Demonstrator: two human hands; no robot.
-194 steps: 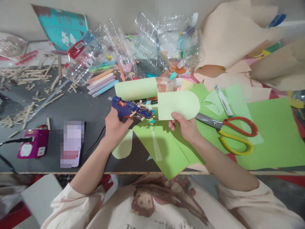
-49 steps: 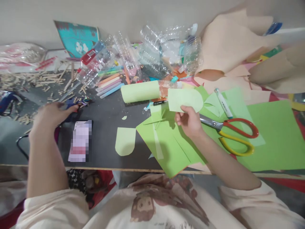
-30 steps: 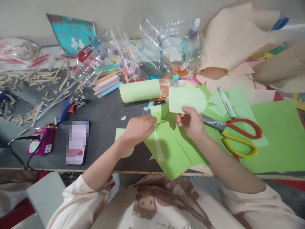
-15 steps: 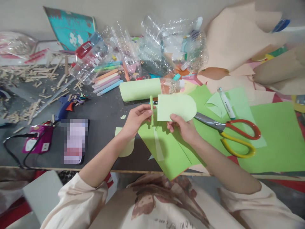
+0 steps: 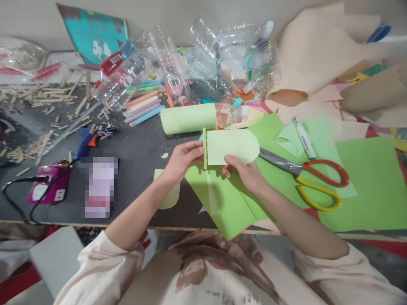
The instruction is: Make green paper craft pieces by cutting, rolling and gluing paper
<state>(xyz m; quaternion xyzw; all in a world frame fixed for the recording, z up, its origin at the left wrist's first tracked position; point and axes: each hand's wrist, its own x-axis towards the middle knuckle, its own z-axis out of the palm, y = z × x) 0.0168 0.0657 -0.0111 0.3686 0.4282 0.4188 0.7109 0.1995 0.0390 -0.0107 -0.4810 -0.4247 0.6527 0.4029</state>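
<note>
My left hand (image 5: 186, 160) pinches a narrow bright green paper strip (image 5: 204, 148), held upright. Between thumb and fingers, my right hand (image 5: 243, 170) grips a pale green paper piece (image 5: 233, 146) with one rounded end. Its straight edge is right beside the strip; whether they touch I cannot tell. Behind the hands lies a bottle wrapped in pale green paper (image 5: 189, 118). Below them are bright green sheets (image 5: 235, 207). Scissors with red and yellow handles (image 5: 295, 168) rest to the right, partly hidden by the paper piece. Another rounded pale piece (image 5: 168, 197) lies under my left forearm.
A blue glue gun (image 5: 83, 142), a phone (image 5: 100, 186) and a purple box (image 5: 49, 184) with a black cable lie at left. Wooden sticks are scattered behind them. Clear plastic bottles (image 5: 203, 63) pile up at the back. A white marker (image 5: 303, 137) lies at right.
The rounded paper has moved slightly down and left, and the strip slightly right. The gap between them has narrowed. Both hands keep their hold.
</note>
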